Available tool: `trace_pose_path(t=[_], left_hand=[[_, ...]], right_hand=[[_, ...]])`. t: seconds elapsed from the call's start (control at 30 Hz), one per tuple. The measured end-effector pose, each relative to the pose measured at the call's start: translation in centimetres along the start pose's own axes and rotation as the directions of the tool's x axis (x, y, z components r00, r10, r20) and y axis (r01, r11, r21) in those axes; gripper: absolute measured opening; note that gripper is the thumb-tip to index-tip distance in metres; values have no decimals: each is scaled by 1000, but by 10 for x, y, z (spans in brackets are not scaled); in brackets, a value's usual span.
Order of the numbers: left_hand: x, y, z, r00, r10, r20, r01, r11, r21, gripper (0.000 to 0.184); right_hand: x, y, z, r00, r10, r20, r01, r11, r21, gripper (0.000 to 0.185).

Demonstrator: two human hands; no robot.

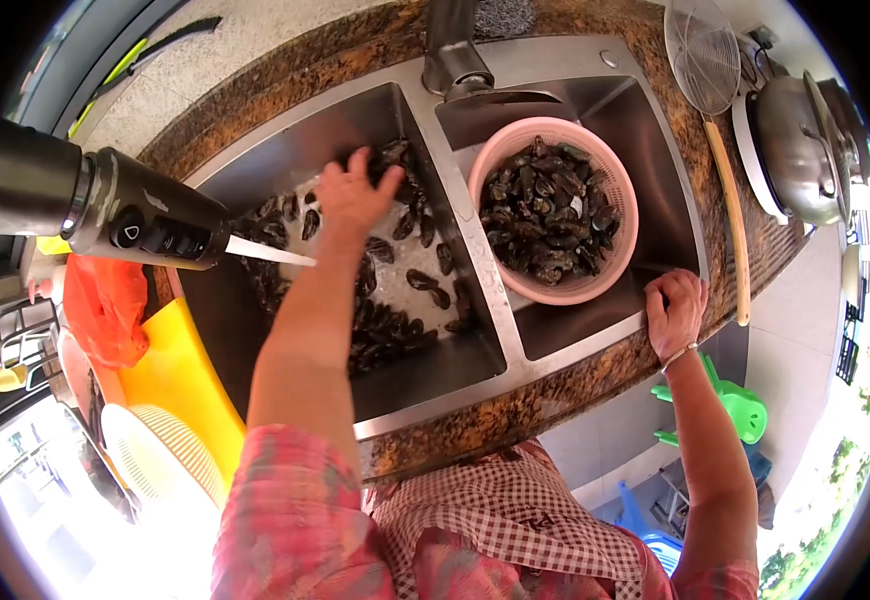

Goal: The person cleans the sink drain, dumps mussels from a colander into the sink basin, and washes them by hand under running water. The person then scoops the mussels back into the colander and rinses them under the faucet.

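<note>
My left hand (355, 198) is over the left sink basin (435, 370), its fingers spread above dark mussels (385, 330) that lie scattered in shallow water. It holds nothing. A pink basket (629, 215) full of mussels stands in the right basin (655, 165). Resting at the front right edge of the sink is my right hand (673, 310), its fingers curled; whether anything is under them cannot be made out. Water runs from a dark faucet (160, 220) into the left basin, beside my left forearm.
A second faucet (455, 60) rises behind the divider. On the right counter are a wire strainer with a wooden handle (730, 215) and a metal pot (795, 150). A yellow board (180, 375) and a red bag (105, 310) are at the left. A green stool (740, 410) stands below.
</note>
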State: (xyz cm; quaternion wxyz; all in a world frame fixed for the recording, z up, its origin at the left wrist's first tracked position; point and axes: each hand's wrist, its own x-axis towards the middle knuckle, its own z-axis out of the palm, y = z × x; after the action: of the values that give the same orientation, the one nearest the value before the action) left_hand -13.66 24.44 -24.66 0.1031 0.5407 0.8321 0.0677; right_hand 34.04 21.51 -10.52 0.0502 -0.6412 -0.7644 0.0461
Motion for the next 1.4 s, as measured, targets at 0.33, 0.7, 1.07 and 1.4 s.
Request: trace_pose_path(t=[0.33, 0.7, 1.07, 1.4], left_hand=[[-147, -21, -1, 810, 284, 512, -230, 959, -168, 32], [-12, -6, 10, 846, 506, 172, -533, 820, 209, 45], [-130, -119, -41, 834, -450, 320, 406, 893, 196, 95], [-110, -19, -20, 943, -50, 330, 120, 973, -195, 44]], right_hand=[[-2, 4, 4, 1000, -9, -16, 9, 1000, 0, 18], [-1, 7, 6, 997, -64, -49, 64, 998, 3, 18], [-2, 4, 4, 1000, 3, 0, -3, 1000, -11, 19], [-3, 5, 5, 1000, 6, -19, -7, 1000, -15, 21]])
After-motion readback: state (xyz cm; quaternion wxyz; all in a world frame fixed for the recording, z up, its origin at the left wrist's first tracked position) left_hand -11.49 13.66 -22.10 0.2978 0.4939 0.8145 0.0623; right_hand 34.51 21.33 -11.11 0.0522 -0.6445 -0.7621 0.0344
